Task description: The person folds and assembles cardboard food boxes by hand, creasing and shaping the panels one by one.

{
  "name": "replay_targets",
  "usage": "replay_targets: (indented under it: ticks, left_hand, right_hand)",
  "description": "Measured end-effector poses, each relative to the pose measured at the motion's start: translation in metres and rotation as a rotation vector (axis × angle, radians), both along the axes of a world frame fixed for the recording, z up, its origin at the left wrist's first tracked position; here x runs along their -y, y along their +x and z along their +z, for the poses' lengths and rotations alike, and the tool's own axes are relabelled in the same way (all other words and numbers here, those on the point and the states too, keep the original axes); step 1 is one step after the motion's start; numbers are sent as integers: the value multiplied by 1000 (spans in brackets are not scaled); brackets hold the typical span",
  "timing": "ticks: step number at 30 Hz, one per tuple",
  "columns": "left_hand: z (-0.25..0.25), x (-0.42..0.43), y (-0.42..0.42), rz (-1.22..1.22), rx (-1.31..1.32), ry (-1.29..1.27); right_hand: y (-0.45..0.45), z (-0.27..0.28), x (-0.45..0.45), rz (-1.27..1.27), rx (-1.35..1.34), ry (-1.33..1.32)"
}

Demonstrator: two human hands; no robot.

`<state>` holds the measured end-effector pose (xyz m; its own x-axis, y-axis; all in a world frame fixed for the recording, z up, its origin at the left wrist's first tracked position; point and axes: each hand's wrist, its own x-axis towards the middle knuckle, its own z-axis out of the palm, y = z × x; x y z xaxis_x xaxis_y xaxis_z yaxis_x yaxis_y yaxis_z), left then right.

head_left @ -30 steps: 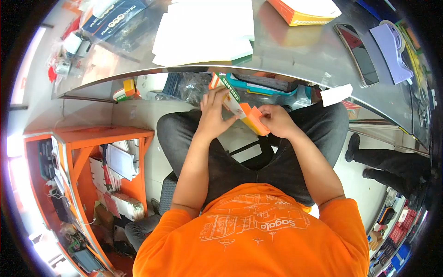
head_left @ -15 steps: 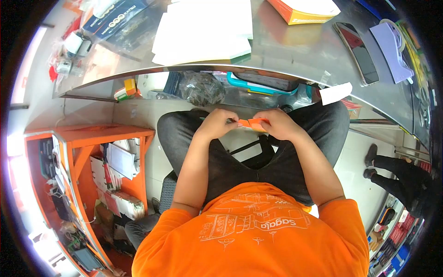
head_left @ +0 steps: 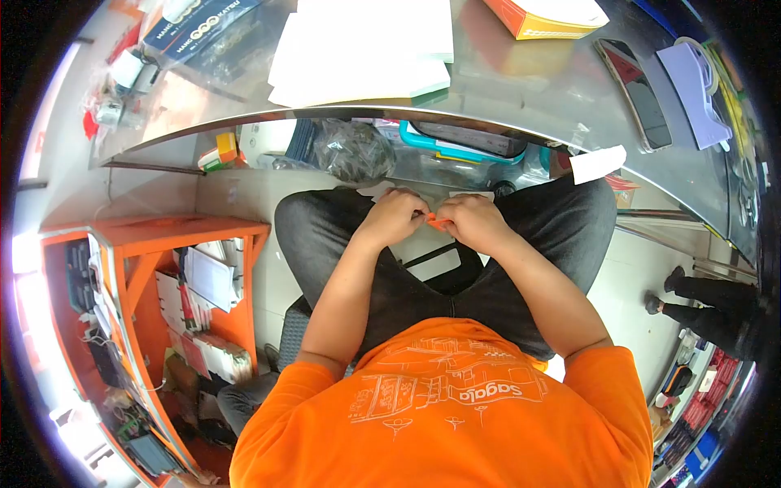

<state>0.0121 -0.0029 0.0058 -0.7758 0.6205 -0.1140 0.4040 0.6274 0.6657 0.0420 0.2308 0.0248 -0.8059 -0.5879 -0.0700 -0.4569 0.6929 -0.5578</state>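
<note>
Several white paper sheets [head_left: 366,57], a dark-screened rectangular phone [head_left: 639,98] and an orange-and-yellow card tray [head_left: 549,18] lie on the grey metal table [head_left: 508,93] beyond the hands. Left hand [head_left: 394,217] and right hand [head_left: 474,220], fingers pinched close, hold a folded orange card piece [head_left: 440,222] between them, above the lap [head_left: 454,306]. Its visible strip runs roughly crosswise; fingers hide the full long axis.
</note>
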Motion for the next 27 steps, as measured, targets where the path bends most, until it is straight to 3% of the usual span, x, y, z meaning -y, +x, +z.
replay_targets:
  ticks: [8, 13, 17, 20, 27]
  left_hand:
    - [3, -24, 11, 260, -18, -127]
    - [-1, -21, 11, 202, -114, -87]
    - [2, -21, 11, 98, -57, -135]
    - [0, -23, 11, 68, -10, -154]
    - [-20, -20, 8, 84, 153, -58]
  right_hand:
    - [-3, -3, 3, 41, -427, 92]
    - [7, -11, 8, -20, -288, 229]
    - [8, -14, 8, 17, -167, 130]
    - [8, -1, 14, 14, 64, 223]
    - [11, 4, 16, 84, 125, 209]
